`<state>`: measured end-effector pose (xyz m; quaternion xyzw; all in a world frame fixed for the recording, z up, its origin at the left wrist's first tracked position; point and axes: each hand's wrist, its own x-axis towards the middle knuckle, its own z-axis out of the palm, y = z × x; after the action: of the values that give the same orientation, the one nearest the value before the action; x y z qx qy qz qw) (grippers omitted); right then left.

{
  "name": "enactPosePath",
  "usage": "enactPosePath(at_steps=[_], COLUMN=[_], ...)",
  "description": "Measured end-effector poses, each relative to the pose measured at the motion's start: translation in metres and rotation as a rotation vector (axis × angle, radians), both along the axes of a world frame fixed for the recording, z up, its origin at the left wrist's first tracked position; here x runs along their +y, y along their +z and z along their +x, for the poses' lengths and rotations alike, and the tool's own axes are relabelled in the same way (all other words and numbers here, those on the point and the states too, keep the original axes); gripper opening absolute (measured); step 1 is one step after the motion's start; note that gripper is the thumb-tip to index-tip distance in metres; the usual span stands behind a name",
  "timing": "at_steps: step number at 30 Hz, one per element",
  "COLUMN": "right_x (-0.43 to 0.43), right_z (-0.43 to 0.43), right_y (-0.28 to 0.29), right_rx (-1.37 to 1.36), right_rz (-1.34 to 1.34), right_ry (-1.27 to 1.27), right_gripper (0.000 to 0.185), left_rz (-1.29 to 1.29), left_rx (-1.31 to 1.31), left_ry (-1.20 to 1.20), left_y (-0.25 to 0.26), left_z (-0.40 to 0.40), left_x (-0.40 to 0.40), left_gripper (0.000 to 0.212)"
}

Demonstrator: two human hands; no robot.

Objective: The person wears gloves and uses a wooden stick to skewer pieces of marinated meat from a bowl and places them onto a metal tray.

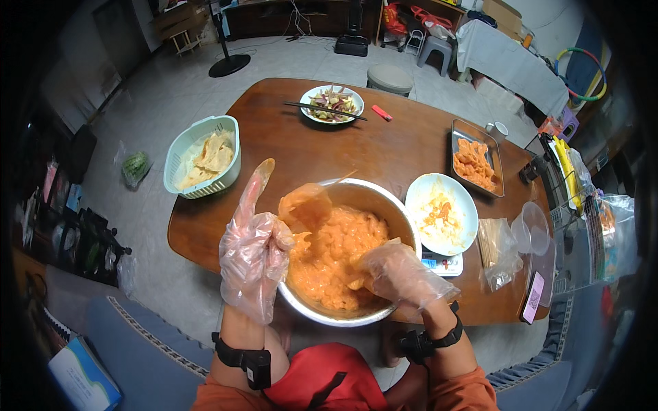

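Observation:
My left hand [257,246], in a clear plastic glove, grips a piece of orange-coated raw meat [306,205] above the left rim of a steel basin [411,221]. Its index finger points up, away from the other curled fingers. A thin stick tip [347,176] sticks out beyond the meat. Marinated meat [344,246] lies in a heap in the basin. My right hand [396,269], gloved likewise, reaches over the basin's right side with its fingertips down at the meat; whether they hold a piece is not clear.
Right of the basin, a sauce-smeared plate [465,205] rests on a digital scale [452,264], near bamboo skewers [488,241], a plastic cup [531,228], a phone [533,298] and a metal meat tray [499,169]. A green basket [234,164] stands left; a plate with chopsticks [329,109] lies beyond.

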<state>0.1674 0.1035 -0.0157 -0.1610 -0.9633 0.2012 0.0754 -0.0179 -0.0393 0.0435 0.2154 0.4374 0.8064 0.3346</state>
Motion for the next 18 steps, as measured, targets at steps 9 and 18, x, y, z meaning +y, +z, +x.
enactPosePath(at_steps=[9,18], right_x=[0.014,0.005], right_z=[0.012,0.002], right_y=[0.017,0.040], right_rx=[0.207,0.267], right_rz=[-0.208,-0.287], right_ry=[-0.163,-0.265], right_gripper=[0.019,0.015], left_rz=[0.039,-0.033], left_rx=[-0.022,0.104], left_ry=[-0.023,-0.037], left_y=[-0.003,0.000], left_z=[-0.003,-0.001], left_x=[-0.002,-0.003], left_gripper=[0.062,0.063])
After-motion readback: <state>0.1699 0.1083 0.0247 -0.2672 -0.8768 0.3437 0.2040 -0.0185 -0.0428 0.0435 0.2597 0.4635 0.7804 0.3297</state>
